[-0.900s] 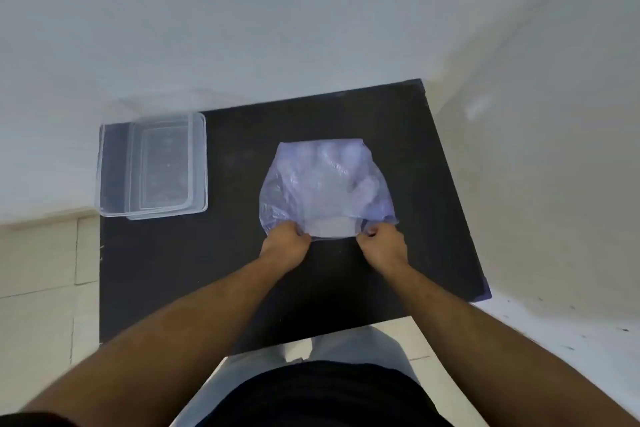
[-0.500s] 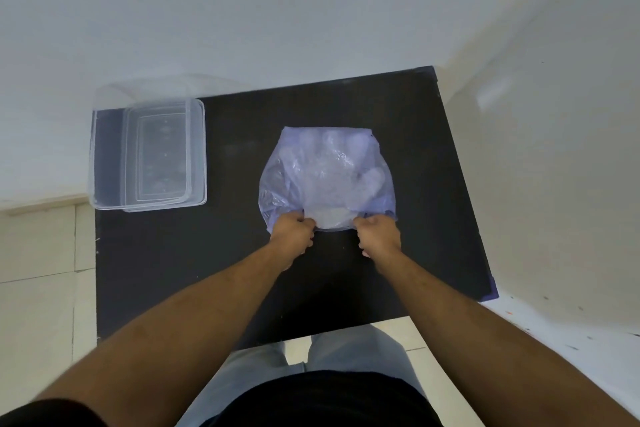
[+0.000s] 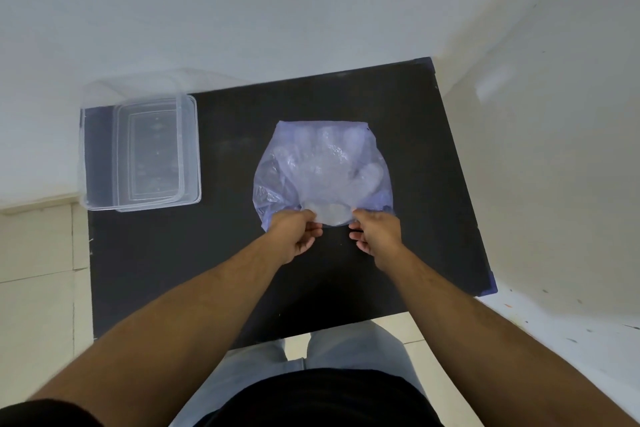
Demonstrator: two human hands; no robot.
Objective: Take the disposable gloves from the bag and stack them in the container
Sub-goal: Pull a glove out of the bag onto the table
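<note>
A thin bluish plastic bag lies on the black table, its mouth facing me. Clear disposable gloves show through it, and their cuff ends reach the mouth. My left hand pinches the left side of the bag's mouth. My right hand pinches the right side. A clear rectangular container stands at the table's far left corner, well away from both hands, with nothing visible inside.
White walls close in behind and to the right of the table. Pale floor tiles lie to the left. My legs stand against the near table edge.
Both hands have stayed on the bag's mouth and turned slightly, fingers loosening underneath. The camera view has shifted a little, so the table sits higher in the frame.
</note>
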